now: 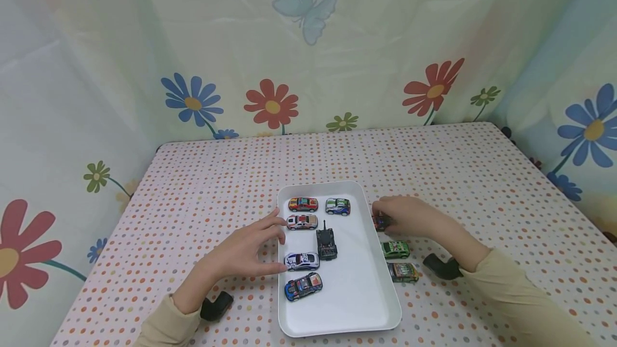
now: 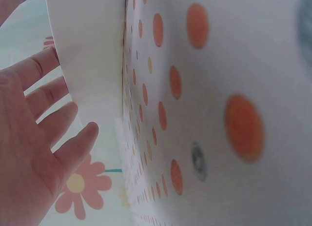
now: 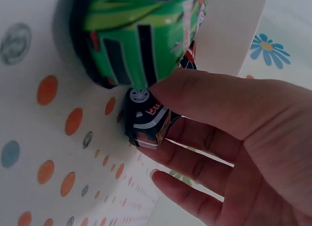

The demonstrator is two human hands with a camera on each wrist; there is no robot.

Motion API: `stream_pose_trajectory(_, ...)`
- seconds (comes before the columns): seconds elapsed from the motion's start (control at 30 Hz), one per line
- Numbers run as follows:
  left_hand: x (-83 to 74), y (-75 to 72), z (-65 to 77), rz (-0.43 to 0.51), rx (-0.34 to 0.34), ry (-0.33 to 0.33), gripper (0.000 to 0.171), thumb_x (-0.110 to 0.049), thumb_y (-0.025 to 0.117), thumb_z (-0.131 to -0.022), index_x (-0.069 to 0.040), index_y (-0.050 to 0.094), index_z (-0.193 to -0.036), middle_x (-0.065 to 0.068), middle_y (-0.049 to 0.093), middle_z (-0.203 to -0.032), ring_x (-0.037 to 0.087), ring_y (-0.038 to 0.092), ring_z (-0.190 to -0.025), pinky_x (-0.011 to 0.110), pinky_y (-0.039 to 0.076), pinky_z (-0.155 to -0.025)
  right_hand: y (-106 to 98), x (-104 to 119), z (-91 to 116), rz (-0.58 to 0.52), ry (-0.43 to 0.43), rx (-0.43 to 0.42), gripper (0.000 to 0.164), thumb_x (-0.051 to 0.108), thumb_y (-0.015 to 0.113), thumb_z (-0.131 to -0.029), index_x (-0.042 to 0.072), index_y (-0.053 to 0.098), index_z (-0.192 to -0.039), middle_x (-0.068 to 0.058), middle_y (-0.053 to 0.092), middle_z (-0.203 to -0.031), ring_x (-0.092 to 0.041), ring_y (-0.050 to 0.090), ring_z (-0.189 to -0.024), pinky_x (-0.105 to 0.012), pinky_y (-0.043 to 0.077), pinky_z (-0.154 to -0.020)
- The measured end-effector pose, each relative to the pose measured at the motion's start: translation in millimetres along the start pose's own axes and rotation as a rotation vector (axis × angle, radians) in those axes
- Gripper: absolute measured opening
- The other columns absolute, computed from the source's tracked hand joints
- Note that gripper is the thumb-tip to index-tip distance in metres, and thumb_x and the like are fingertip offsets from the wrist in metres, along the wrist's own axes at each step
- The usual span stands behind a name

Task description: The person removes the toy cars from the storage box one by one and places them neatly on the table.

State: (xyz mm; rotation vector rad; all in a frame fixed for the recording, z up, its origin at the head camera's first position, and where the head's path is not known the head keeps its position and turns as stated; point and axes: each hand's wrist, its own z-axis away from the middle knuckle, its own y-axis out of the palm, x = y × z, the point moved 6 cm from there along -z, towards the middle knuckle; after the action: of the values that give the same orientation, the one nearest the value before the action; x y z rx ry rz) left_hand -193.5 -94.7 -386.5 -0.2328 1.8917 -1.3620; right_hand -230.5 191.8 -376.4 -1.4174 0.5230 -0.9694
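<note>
My right hand (image 1: 409,216) pinches a dark toy car (image 3: 148,119) between thumb and fingers on the table, just outside the right wall of the white tray (image 1: 359,304). In the head view the hand covers most of that car. Fingers spread and loosely bent, my left hand (image 1: 243,248) is at the tray's left rim and holds nothing. Inside the tray lie a red-yellow car (image 1: 303,204), a white-green-blue car (image 1: 338,206), a white-red car (image 1: 302,222), a black toy tank (image 1: 326,244), a white-blue car (image 1: 301,261) and a blue car (image 1: 303,286).
Right of the tray, a green toy car (image 1: 396,249) and a dark patterned car (image 1: 403,272) stand on the dotted tablecloth (image 1: 217,175). Black wrist-worn devices show beneath both wrists. A flowered curtain (image 1: 376,31) hangs behind the table.
</note>
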Motion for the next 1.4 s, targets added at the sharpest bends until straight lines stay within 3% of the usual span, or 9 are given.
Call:
stream_pose_trajectory(0.23,0.0,-0.4,0.4,-0.002,0.003,-0.010,0.039,-0.052,0.071,-0.076,-0.022,0.056,-0.098,-0.003,0.045,-0.135,0.020,0.015,-0.138,0.044,0.036,-0.100,-1,2,0,0.032,-0.020,-0.011,0.032,0.006,0.080,-0.070,0.013,0.062,-0.095,0.005,0.059,-0.087,-0.013,0.056,-0.075,-0.034,0.050,-0.064)
stream_pose_trajectory(0.43,-0.2,-0.3,-0.5,-0.002,0.002,0.002,0.039,-0.051,0.071,-0.076,-0.022,0.056,-0.097,-0.002,0.046,-0.135,0.022,0.015,-0.138,0.044,0.034,-0.101,-16,-3,2,-0.005,0.051,0.009,0.025,0.013,0.074,-0.080,0.010,0.063,-0.101,-0.001,0.061,-0.096,-0.020,0.060,-0.085,-0.039,0.051,-0.069)
stream_pose_trajectory(0.6,0.0,-0.2,-0.5,-0.003,0.003,0.000,0.038,-0.051,0.072,-0.076,-0.023,0.056,-0.097,-0.002,0.046,-0.135,0.021,0.015,-0.138,0.044,0.034,-0.102,-55,-1,-4,0.030,0.097,-0.133,0.028,0.012,0.073,-0.082,0.003,0.063,-0.107,-0.010,0.062,-0.100,-0.027,0.061,-0.089,-0.042,0.052,-0.071)
stream_pose_trajectory(0.73,1.2,0.3,0.3,-0.003,0.006,-0.011,0.039,-0.053,0.071,-0.076,-0.024,0.055,-0.097,-0.002,0.045,-0.136,0.021,0.015,-0.138,0.045,0.035,-0.101,-71,14,-19,0.039,0.045,-0.215,0.030,0.011,0.075,-0.081,0.003,0.064,-0.107,-0.009,0.063,-0.101,-0.025,0.062,-0.089,-0.040,0.053,-0.074)
stream_pose_trajectory(1.07,2.1,2.3,1.4,0.004,0.008,-0.015,0.041,-0.056,0.069,-0.076,-0.024,0.056,-0.098,-0.002,0.044,-0.137,0.022,0.016,-0.138,0.045,0.036,-0.100,-52,49,-61,0.021,-0.061,-0.155,0.029,0.013,0.072,-0.083,0.003,0.063,-0.109,-0.011,0.064,-0.104,-0.024,0.062,-0.093,-0.035,0.052,-0.077)
stream_pose_trajectory(1.4,2.4,1.7,0.5,0.004,0.004,-0.018,0.041,-0.055,0.070,-0.076,-0.023,0.056,-0.098,-0.001,0.044,-0.137,0.021,0.016,-0.138,0.046,0.035,-0.101,-28,53,-72,-0.007,0.031,-0.066,0.026,0.015,0.070,-0.085,0.003,0.065,-0.108,-0.009,0.066,-0.102,-0.023,0.062,-0.093,-0.036,0.051,-0.080)
